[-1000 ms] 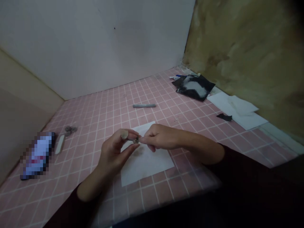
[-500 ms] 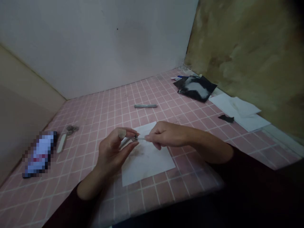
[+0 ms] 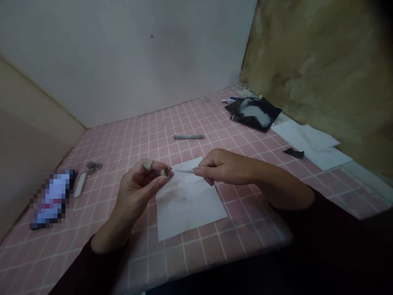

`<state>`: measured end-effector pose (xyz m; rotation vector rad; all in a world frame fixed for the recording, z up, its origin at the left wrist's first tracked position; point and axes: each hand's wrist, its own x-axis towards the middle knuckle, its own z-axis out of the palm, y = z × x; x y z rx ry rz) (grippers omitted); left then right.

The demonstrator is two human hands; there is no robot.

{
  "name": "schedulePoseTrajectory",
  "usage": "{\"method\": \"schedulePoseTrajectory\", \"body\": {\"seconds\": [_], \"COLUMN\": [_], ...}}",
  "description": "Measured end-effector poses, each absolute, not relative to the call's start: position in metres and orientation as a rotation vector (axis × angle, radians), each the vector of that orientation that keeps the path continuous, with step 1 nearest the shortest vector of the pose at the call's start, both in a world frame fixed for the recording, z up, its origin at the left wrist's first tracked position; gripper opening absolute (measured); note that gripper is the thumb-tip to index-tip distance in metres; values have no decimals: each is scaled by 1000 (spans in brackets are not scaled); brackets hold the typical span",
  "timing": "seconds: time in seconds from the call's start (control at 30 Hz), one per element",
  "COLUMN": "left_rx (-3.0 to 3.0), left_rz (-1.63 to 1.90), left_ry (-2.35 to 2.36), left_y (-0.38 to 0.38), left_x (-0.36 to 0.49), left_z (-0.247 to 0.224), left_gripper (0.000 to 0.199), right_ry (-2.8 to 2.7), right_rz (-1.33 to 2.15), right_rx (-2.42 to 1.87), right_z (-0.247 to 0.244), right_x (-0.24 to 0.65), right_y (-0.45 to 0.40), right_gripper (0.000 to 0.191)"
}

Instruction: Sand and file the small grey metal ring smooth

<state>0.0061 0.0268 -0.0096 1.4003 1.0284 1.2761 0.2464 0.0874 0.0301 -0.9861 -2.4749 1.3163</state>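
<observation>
My left hand (image 3: 138,186) is closed, thumb and fingers pinching a small round, ring-like piece (image 3: 166,173) with a dark centre; its exact kind does not show. A beige wrap (image 3: 147,164) sits around one finger of that hand. Between the fingertips of my right hand (image 3: 219,166) is a thin pale stick (image 3: 183,170), its far end pointing left at the ring-like piece. Whether the tip touches the piece I cannot tell. Below both hands lies a sheet of white paper (image 3: 193,209) with brownish-grey smudges.
A grey rod (image 3: 188,137) lies beyond the paper on the pink tiled surface (image 3: 135,143). At left are a blurred-out item (image 3: 53,198), a white strip (image 3: 80,185) and small grey pieces (image 3: 93,166). Rightward lie a black sheet (image 3: 258,114), white papers (image 3: 325,153) and a dark scrap (image 3: 294,153).
My left hand has shifted left and turned, so the ring-like piece shows more openly. My right hand has drawn back a little to the right and up, exposing more of the stick.
</observation>
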Motion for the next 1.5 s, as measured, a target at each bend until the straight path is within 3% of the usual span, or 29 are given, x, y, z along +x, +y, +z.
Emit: {"method": "schedulePoseTrajectory", "body": {"seconds": [0.43, 1.0, 1.5], "left_rx": [1383, 1151, 1163], "left_rz": [1124, 929, 928], "left_ry": [1035, 944, 905], "left_y": [22, 25, 25], "left_x": [20, 16, 13], "left_z": [-12, -9, -13], "left_gripper": [18, 14, 15], "right_ry": [-2485, -2604, -2620], "right_rz": [1360, 1173, 1343], "right_rx": [-1034, -961, -980], "right_z": [23, 23, 22], "right_x": [230, 235, 236], "right_y": [78, 80, 83], "right_gripper": [44, 40, 40]}}
